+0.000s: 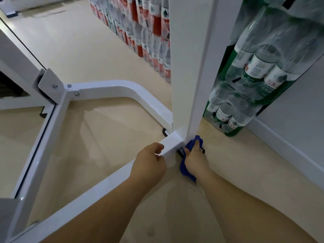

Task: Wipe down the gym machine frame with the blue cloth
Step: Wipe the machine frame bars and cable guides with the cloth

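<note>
Two hands low at the post/base joint. Biggest first: floor (105, 50), beige, smooth, matte. Then gym machine frame (191, 67): white glossy square-section tube, upright post on angled base rails, bolted bracket at far corner. Shrink-wrapped bottle packs (259, 67) stacked behind post. L hand (150, 163): fingers curled over base rail end, grip clamped on it. R hand (195, 160): grip closed on blue cloth (185, 170), soft, bunched, pressed vs post foot at floor lvl.
</note>
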The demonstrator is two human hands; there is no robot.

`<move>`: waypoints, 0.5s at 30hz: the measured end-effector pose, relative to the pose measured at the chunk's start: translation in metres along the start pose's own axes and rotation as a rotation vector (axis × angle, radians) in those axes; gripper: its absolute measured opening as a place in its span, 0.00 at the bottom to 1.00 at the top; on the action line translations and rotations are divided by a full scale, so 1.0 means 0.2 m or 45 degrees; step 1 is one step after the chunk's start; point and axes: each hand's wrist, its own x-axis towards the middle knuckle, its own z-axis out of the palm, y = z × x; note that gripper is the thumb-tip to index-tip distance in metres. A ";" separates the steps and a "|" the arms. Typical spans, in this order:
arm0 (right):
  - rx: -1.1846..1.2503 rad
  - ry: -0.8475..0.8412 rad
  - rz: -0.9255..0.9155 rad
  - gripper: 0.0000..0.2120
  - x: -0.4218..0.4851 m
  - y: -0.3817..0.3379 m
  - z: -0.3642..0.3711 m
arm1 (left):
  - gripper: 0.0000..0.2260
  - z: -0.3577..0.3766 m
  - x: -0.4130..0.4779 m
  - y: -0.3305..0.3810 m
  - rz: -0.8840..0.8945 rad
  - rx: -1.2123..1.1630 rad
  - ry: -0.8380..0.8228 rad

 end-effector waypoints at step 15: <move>-0.183 -0.041 -0.241 0.25 0.03 0.12 -0.06 | 0.20 0.00 0.01 -0.20 0.186 0.816 -0.165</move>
